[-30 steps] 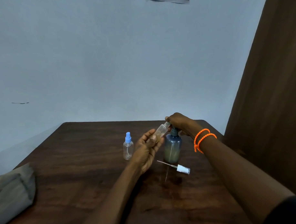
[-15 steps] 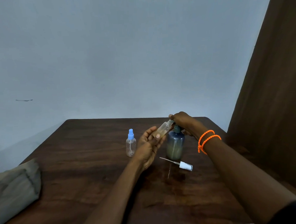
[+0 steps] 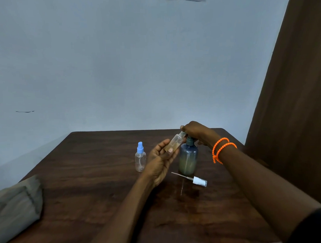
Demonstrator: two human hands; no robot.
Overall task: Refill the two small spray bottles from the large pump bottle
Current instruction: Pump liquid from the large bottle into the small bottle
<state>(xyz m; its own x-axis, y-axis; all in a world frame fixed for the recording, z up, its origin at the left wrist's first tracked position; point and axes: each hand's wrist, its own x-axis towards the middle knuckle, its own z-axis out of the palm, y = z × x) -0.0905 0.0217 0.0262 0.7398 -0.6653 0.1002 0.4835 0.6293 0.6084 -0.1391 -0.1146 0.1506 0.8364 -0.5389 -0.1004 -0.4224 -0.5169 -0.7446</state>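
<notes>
One head-worn wide-angle view looks forward and down, toward 12 o'clock, close over the surface point(image 3: 96, 187), facing the wall point(image 3: 117, 68).

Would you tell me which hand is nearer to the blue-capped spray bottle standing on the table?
Left. The left hand holds the open small bottle just right of the blue-capped spray bottle; the right hand sits farther right, atop the pump bottle.
</notes>
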